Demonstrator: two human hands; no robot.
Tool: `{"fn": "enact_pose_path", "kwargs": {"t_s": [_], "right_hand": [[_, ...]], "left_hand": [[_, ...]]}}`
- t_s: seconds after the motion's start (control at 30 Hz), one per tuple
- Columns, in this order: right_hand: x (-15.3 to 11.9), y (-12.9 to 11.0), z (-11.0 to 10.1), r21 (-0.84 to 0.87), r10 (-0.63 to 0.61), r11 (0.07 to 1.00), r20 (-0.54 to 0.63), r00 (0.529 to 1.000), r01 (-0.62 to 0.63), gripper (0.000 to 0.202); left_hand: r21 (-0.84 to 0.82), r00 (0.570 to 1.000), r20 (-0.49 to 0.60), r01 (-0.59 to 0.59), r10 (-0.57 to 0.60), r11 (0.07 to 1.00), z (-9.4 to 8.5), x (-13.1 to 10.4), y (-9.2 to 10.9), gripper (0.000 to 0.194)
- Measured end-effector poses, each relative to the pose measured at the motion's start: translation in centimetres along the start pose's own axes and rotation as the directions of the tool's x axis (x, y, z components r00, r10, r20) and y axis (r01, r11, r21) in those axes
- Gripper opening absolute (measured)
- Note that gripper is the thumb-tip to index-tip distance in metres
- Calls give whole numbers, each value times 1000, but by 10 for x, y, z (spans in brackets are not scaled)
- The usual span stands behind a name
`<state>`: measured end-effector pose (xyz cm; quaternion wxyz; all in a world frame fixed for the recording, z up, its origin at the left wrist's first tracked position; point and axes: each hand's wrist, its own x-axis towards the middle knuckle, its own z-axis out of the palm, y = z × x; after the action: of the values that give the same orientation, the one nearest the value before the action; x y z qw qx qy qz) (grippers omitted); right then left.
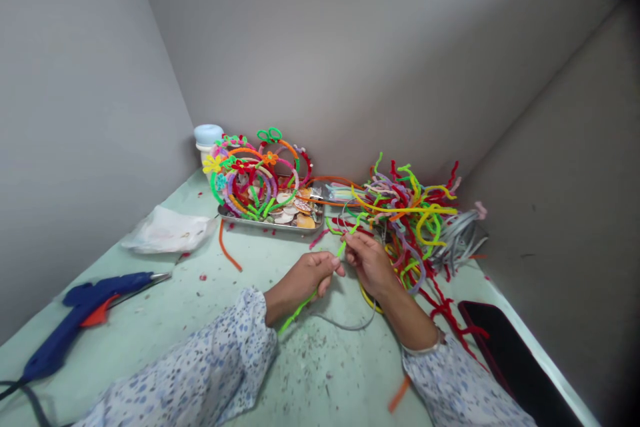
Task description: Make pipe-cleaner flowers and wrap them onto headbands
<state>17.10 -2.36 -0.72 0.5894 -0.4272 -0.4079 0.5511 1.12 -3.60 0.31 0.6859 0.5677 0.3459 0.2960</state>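
My left hand is closed in a pinch on a lime-green pipe cleaner, whose loose end trails down past the wrist. Close beside it, my right hand pinches the same pipe cleaner further up, where it meets a thin grey band. That band curves below both hands and shows again above the right fingertips. How the two are joined between the fingers is too small to make out.
Behind stands a metal tray with colourful pipe-cleaner headbands and discs. Right lies a tangled pipe-cleaner heap and a phone; left, a blue glue gun and plastic bag. A lidded container stands by the wall.
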Motion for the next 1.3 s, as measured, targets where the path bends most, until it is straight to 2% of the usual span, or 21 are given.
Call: {"fn": "enact_pose_path", "kwargs": {"t_s": [0.23,0.43,0.53,0.63,0.73,0.83,1.03,1.3], "right_hand": [[1,0,1,103,-8,995,-74,997,16,27],[1,-3,2,113,3,994,-101,995,9,25],[2,-2,0,96,46,994,-32,998,-43,25],[1,-2,0,39,68,997,48,997,-69,24],[-3,-2,1,-64,36,998,134,990,-28,25],[-5,-2,3,-117,5,993,175,985,16,25],[-1,1,3,-33,-47,998,57,997,49,19],[3,3,-1,11,-87,996,-68,994,88,21]], "left_hand": [[47,1000,13,-27,26,999,1,1,-1,38],[80,1000,16,-19,18,997,2,-2,4,35],[64,999,38,-23,20,998,3,-5,5,38],[-31,999,52,-15,16,999,5,-4,4,42],[-140,1000,-20,-26,24,990,6,1,3,43],[-150,996,-85,-7,-6,989,6,4,1,36],[-21,997,-73,-1,0,1000,6,2,0,26],[77,998,-60,4,0,997,7,0,2,27]]}}
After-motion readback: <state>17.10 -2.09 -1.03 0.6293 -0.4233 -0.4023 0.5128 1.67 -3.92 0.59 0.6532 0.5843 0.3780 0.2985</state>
